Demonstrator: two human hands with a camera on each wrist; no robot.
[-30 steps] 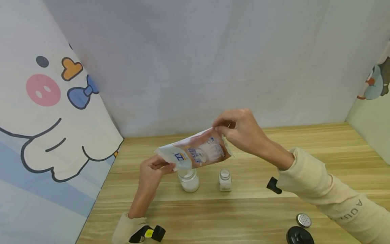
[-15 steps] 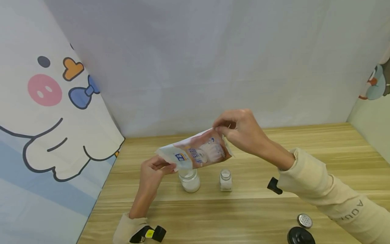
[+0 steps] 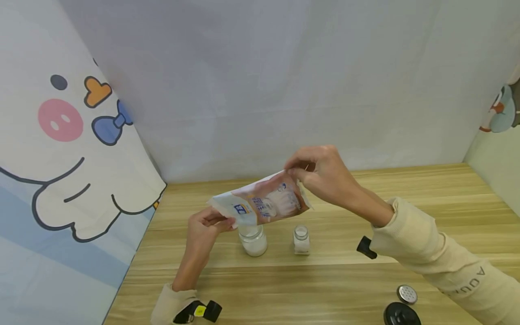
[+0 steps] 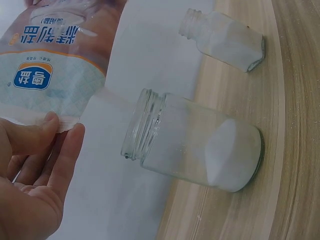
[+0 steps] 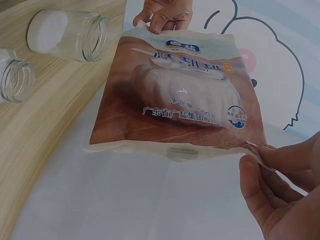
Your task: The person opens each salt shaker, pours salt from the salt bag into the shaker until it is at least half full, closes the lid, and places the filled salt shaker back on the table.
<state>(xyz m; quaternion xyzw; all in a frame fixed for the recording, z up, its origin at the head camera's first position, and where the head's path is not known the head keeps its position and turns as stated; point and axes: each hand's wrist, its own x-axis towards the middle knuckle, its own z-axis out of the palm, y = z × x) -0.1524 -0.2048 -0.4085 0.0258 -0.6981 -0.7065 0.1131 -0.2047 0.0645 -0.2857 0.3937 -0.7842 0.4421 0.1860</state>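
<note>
A printed plastic bag of salt [image 3: 268, 201] is held tilted in the air between both hands. My left hand [image 3: 207, 225] pinches a corner at its lower, pale blue end. My right hand [image 3: 321, 174] grips an upper corner at the brown end, also visible in the right wrist view as fingers [image 5: 280, 170] on the bag's edge. Below the lower end stands an uncapped round glass jar [image 4: 200, 142] with white salt [image 4: 230, 155] at its bottom. A faint whitish stream [image 4: 115, 97] runs from the bag's corner toward the jar's mouth.
To the right of the round jar stands a smaller uncapped glass bottle [image 3: 301, 240], partly filled with white grains. A perforated metal cap [image 3: 407, 294] and a black lid [image 3: 401, 314] lie at the table's front right, near the right sleeve. A pale cloth [image 3: 260, 90] hangs behind the wooden table [image 3: 284, 289].
Both hands and the bag hold almost the same pose throughout. The whole head view shifts very slightly to the right.
</note>
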